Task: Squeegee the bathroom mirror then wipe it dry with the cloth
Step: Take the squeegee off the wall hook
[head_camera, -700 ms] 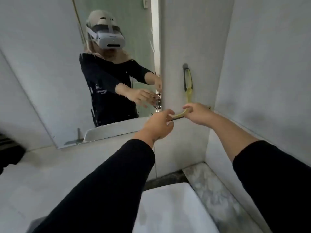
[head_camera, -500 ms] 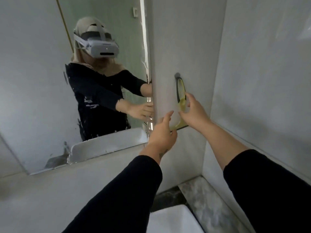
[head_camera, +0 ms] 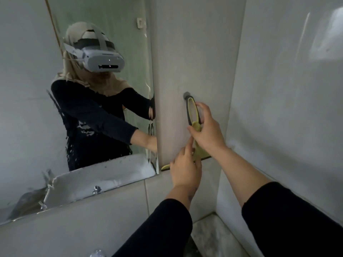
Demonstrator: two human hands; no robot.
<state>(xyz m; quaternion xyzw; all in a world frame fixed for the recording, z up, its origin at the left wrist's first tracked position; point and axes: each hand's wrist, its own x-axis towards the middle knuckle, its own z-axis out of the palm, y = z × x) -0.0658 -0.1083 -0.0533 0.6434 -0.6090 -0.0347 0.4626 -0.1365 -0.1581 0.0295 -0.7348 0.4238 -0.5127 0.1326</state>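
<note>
We find the yellow-green plastic squeegee (head_camera: 194, 115) now upright on its grey wall hook (head_camera: 186, 95), right of the mirror (head_camera: 74, 89), our right hand (head_camera: 206, 130) clamping its handle, left hand (head_camera: 185, 169) loosely open at its blade, squeegeeing not begun.

Squeegee (head_camera: 193, 115): yellow-green with a dark looped handle, hanging upright from a wall hook right of the mirror, blade lowest.
Mirror (head_camera: 37, 89): large, wall-mounted, streaked and spotted along its lower and right edges.
Cloth: not visible.
</note>
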